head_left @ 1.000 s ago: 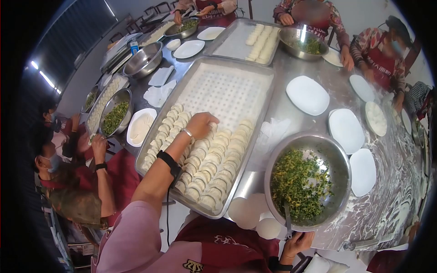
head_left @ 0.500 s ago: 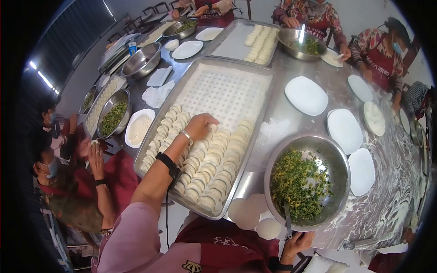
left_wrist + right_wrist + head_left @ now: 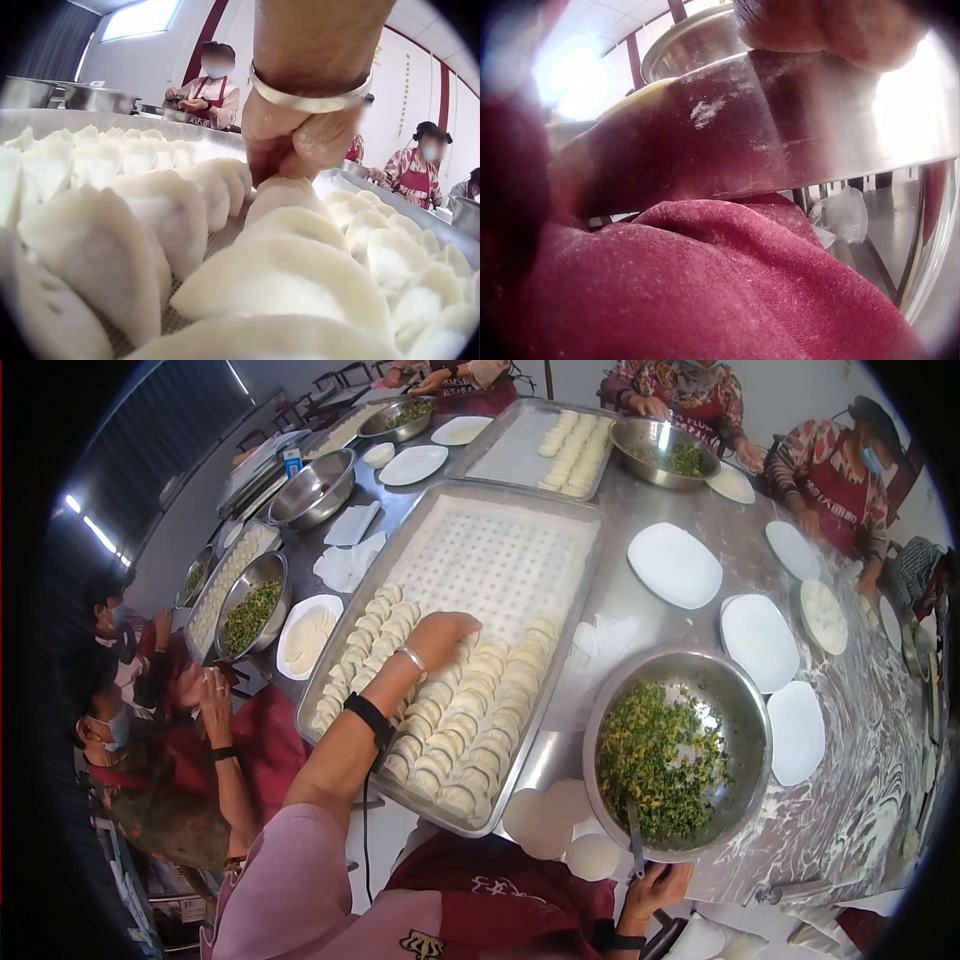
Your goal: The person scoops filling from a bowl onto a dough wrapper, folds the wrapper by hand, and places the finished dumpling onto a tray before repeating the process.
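Observation:
In the head view my left hand (image 3: pixel 440 640) reaches over a large metal tray (image 3: pixel 583 595) and pinches a dumpling at the far end of a middle row. The left wrist view has the curled fingers (image 3: pixel 296 142) right on top of that dumpling (image 3: pixel 281 193), the rows standing close on both sides. Plump half-moon dumplings (image 3: pixel 460 730) fill the tray's near part. My right hand (image 3: pixel 658 888) rests loosely at the table's front edge, below a steel bowl (image 3: pixel 755 760) of chopped green and yellow filling (image 3: pixel 660 760). A spoon handle (image 3: pixel 634 840) leans in the bowl beside it.
Round dough wrappers (image 3: pixel 540 822) lie between tray and bowl. White plates (image 3: pixel 675 565) stand to the right, near the floury tabletop (image 3: pixel 840 780). A second tray (image 3: pixel 500 450) is behind. Several people in red aprons work around the table. A red cloth (image 3: pixel 705 277) fills the lower right wrist view.
My left hand stays at the end of the row, shifting only slightly and covering more of the dumpling. My right hand stays put. The person at left has brought their hands together higher up.

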`<move>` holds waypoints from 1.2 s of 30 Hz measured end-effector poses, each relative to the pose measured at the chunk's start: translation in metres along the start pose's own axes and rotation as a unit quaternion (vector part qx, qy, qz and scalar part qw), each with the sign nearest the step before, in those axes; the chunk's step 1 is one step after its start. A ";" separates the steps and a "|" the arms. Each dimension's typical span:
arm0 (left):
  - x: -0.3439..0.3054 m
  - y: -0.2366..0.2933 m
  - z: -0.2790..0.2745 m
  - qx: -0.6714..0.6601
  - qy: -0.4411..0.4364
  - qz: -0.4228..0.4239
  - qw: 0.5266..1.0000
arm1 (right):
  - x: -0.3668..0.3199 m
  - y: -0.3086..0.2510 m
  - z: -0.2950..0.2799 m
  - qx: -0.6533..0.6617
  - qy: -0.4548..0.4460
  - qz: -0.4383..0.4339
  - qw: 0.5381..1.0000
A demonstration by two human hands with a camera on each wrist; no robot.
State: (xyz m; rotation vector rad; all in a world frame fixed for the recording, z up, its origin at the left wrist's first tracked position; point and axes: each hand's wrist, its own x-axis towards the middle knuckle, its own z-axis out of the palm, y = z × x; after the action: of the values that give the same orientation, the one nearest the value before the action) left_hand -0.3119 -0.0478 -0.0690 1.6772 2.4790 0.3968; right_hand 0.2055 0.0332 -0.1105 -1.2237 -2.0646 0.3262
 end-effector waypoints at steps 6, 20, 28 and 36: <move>-0.001 -0.012 0.018 0.014 0.032 0.030 0.999 | -0.003 0.010 0.009 -0.036 0.054 -0.042 0.997; -0.088 0.115 -0.096 -0.346 0.122 -0.072 0.928 | -0.004 -0.024 -0.014 0.082 -0.188 -0.124 0.971; -0.178 0.210 -0.062 -0.555 -0.058 -0.070 0.827 | -0.015 -0.058 -0.010 0.044 -0.258 -0.198 0.945; -0.222 0.254 0.013 -0.717 -0.213 -0.188 0.637 | -0.024 -0.047 0.000 0.139 -0.193 -0.180 0.954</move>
State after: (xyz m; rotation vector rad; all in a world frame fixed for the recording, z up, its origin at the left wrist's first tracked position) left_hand 0.0018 -0.1616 -0.0197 0.4179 1.1854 1.2374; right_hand 0.1819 -0.0116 -0.0959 -0.6306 -2.4165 0.6974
